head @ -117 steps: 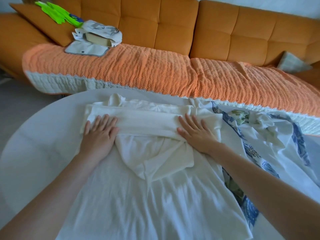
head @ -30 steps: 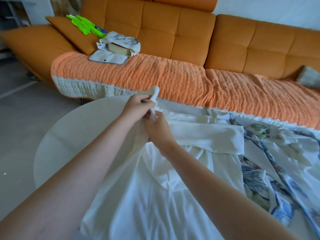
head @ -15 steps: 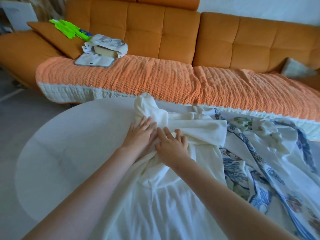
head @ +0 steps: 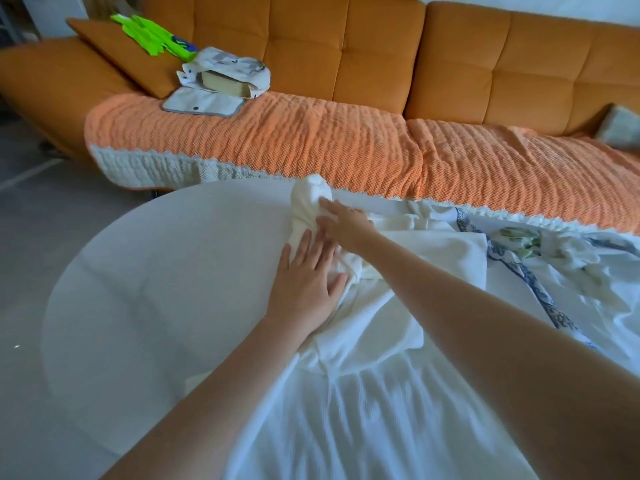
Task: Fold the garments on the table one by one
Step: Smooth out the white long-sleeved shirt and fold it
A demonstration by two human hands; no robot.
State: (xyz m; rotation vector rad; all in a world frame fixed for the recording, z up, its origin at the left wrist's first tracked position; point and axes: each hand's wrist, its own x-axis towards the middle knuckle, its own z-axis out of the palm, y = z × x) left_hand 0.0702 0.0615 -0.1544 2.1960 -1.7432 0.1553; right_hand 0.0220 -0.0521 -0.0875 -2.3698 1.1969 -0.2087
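- Behind the counter, an orange sofa is stretching across the whole view, with a knitted orange throw lying over its seat.
- On the round white counter, a white garment is spreading from the near edge toward the sofa, with its far end bunching into a rolled lump.
- Just right of it, a blue-patterned garment is lying crumpled and touching the white one.
- At the throw's left end, a pale fabric pouch is gaping open and holding a tan block. Its flap is lying flat in front.
- Beside the pouch, a bright green item is resting on a cushion. Its blue label is showing too blurred to read.
- Of the hands, the left hand is pressing flat, fingers straight, on the white garment's left edge just below the lump.
- The right hand is reaching across just beyond it, with outstretched fingers touching the lump and gripping nothing.
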